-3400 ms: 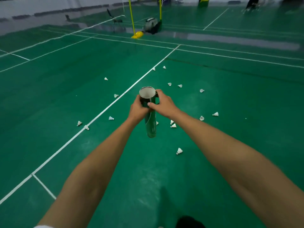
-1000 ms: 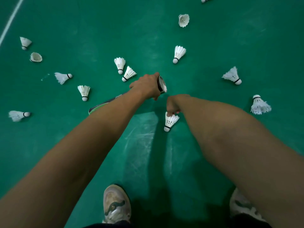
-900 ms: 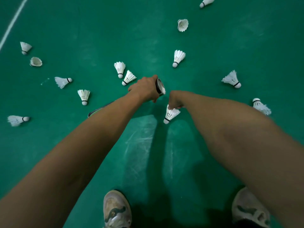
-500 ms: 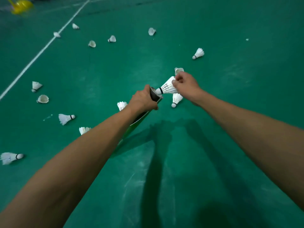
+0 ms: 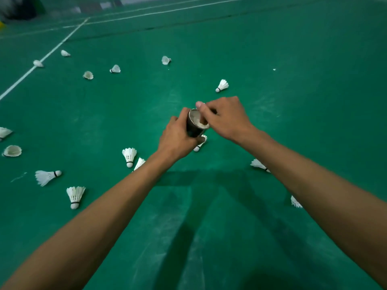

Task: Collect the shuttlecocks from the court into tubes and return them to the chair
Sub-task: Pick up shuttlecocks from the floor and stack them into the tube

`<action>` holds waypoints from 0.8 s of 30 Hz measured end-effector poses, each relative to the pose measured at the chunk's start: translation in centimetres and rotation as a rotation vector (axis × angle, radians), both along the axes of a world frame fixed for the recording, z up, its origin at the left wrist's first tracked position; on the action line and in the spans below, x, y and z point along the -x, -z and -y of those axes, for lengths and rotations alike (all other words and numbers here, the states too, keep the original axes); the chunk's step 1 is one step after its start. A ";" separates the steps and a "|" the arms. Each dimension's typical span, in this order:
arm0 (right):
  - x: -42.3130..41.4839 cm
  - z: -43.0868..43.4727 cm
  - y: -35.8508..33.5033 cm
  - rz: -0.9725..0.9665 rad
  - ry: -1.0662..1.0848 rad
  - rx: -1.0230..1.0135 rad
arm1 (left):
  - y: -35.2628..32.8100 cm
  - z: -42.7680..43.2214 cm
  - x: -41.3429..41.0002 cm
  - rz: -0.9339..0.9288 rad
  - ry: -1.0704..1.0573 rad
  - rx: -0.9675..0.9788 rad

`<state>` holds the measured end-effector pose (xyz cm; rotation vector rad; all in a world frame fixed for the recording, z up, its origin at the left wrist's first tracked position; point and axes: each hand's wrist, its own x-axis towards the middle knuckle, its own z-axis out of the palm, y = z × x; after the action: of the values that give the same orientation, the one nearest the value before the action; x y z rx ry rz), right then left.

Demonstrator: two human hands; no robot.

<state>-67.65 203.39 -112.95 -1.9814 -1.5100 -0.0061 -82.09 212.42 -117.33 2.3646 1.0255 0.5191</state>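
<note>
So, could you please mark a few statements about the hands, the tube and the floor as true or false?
1. The left hand grips the tube. True.
2. The right hand rests flat on the floor. False: its fingers are at the tube's mouth.
3. No shuttlecocks lie on the floor. False: many lie scattered on it.
4. A white line crosses the floor at the left. True.
</note>
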 end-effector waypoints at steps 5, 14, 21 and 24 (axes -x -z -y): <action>1.6 0.9 -1.7 -0.151 -0.196 0.341 | -1.5 0.7 0.2 0.114 0.004 -0.074; 0.3 1.1 2.8 -0.939 -0.142 0.372 | 0.7 1.6 -1.9 -0.138 0.053 -0.155; -8.3 7.1 11.0 -0.521 0.598 -0.116 | 3.6 5.0 -6.6 -0.385 0.166 -0.180; -11.3 12.4 15.0 -0.301 0.623 0.383 | 5.8 8.1 -8.5 -0.457 0.263 -0.153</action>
<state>-56.40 191.02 -127.97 -2.5474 -0.6983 0.3243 -73.62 204.35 -123.10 2.7759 0.8570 -0.0492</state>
